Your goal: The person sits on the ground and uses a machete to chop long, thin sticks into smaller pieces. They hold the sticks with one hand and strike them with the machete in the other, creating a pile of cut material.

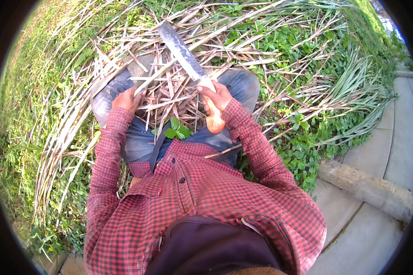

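Observation:
My left hand [127, 100] is closed around the near end of a long pale stalk [157, 74], which slants up and away to the right. My right hand [217, 96] grips a machete [181, 49] by its orange-brown wooden handle. The wide blade is dark and worn with whitish patches, and its tip points to the far left. Blade and stalk cross; whether they touch I cannot tell. Cut dry strips [170, 94] lie heaped between my legs, beneath both hands. A small green leafy sprig [177, 129] sits near my lap.
Long dry stalks [62, 137] lie in a curved bundle on the grass at left. More stalks with green leaf ends [360, 85] spread at right. Beyond the leafy plants, a round pole [369, 188] rests on grey paving slabs [362, 233] at the lower right.

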Available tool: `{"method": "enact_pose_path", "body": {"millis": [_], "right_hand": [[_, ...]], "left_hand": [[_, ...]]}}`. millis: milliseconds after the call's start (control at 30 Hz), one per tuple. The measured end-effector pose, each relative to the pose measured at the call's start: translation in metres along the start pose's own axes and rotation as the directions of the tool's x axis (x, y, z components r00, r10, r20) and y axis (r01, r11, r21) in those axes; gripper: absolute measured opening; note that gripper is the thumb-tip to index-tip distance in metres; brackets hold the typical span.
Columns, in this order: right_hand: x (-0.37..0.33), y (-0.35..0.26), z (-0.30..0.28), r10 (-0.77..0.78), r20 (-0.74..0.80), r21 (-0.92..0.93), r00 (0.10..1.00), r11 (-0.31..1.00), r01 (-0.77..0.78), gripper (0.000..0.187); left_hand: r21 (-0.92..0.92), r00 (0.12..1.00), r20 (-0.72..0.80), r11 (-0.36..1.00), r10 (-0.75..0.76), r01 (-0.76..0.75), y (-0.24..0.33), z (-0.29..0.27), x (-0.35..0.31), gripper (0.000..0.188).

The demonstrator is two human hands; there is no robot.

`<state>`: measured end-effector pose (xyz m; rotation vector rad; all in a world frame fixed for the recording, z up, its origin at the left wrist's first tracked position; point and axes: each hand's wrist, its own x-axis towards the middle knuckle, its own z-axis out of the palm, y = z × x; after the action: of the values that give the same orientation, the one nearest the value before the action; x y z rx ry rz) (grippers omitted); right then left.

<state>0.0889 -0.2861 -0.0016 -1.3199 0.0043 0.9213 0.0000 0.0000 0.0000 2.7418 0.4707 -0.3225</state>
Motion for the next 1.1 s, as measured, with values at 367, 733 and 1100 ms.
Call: {"method": "enact_pose_path", "body": {"millis": [367, 733, 1100], "right_hand": [[-0.012, -0.032, -0.043, -0.153, -0.238, 0.114, 0.959, 0.976, 0.184, 0.027], [-0.003, -0.074, -0.079, -0.234, -0.383, -0.014, 0.894, 0.969, 0.248, 0.028], [0.05, -0.09, -0.101, -0.142, -0.371, 0.068, 0.918, 0.981, 0.18, 0.026]], "left_hand": [[-0.638, 0.926, 0.323, 0.768, 0.196, 0.06, -0.035, 0.014, 0.024, 0.047], [0.252, 0.908, -0.393, 0.967, 0.142, -0.042, 0.006, -0.035, -0.028, 0.032], [0.19, 0.867, -0.482, 0.981, 0.123, -0.034, 0.0, 0.009, -0.017, 0.026]]}}
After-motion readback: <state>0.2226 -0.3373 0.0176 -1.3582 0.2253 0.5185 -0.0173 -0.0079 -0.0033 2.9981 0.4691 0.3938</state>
